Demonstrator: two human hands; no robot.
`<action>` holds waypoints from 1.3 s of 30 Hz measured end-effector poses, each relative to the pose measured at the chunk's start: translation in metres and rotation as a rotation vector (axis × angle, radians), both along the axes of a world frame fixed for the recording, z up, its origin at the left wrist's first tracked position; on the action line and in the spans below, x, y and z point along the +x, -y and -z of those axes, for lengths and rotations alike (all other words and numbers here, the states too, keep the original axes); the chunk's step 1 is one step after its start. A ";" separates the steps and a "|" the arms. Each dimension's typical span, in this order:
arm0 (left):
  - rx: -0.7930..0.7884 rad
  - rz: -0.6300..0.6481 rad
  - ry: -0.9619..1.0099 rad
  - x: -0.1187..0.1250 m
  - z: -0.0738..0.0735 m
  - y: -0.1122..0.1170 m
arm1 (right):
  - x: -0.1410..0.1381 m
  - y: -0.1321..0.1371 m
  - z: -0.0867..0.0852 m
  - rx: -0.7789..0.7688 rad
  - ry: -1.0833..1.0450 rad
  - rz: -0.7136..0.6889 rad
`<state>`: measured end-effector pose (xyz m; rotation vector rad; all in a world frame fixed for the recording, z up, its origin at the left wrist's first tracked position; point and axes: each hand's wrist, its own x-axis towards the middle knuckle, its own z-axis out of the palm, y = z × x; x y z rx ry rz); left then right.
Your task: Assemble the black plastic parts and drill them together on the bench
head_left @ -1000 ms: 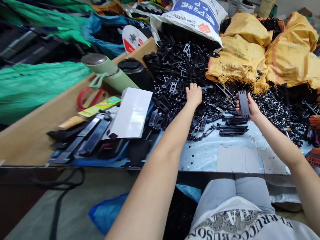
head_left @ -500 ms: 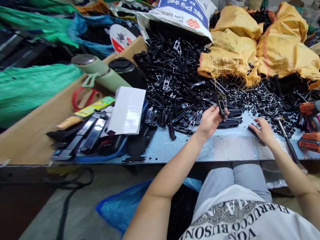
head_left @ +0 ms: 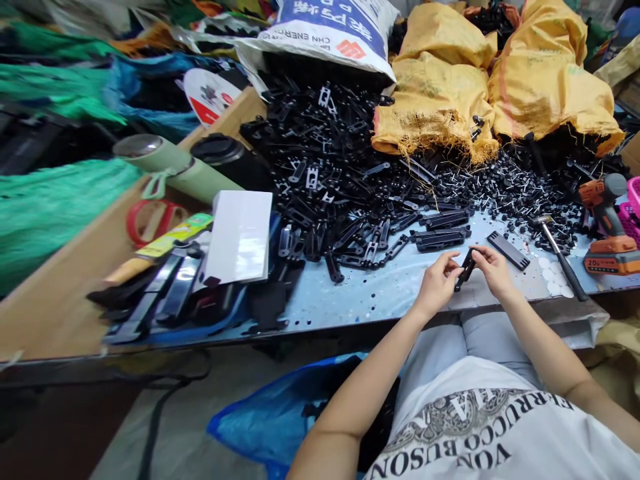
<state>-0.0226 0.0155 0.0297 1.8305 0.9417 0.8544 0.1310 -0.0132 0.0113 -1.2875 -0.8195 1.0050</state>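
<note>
My left hand [head_left: 439,283] and my right hand [head_left: 493,267] meet over the near edge of the blue table [head_left: 360,297]. Together they pinch a small black plastic part [head_left: 467,267], one hand at each end. A flat black toothed strip [head_left: 508,250] lies on the table just right of my right hand. Beyond the hands, stacked black strips [head_left: 443,230] lie at the foot of a big heap of black plastic pieces [head_left: 340,167].
A hammer [head_left: 557,257] and an orange cordless drill [head_left: 607,223] lie at the right. Yellow sacks [head_left: 490,80] and a white printed sack [head_left: 330,33] stand behind the heap. At the left are a white card [head_left: 239,235], a green bottle [head_left: 170,167] and red scissors [head_left: 150,220].
My left hand picked a black part from the heap and drew it back. My right hand laid down the toothed strip and came over to grip the part too.
</note>
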 end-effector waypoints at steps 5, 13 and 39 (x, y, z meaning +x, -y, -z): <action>0.192 -0.002 -0.225 -0.003 0.007 0.003 | -0.009 0.012 0.020 -0.028 -0.044 0.048; 0.039 0.028 -0.125 -0.015 0.004 -0.007 | 0.018 0.022 0.026 -0.074 0.222 -0.053; -0.146 -0.028 -0.012 0.016 0.030 -0.003 | 0.366 0.173 -0.049 -0.082 0.595 0.661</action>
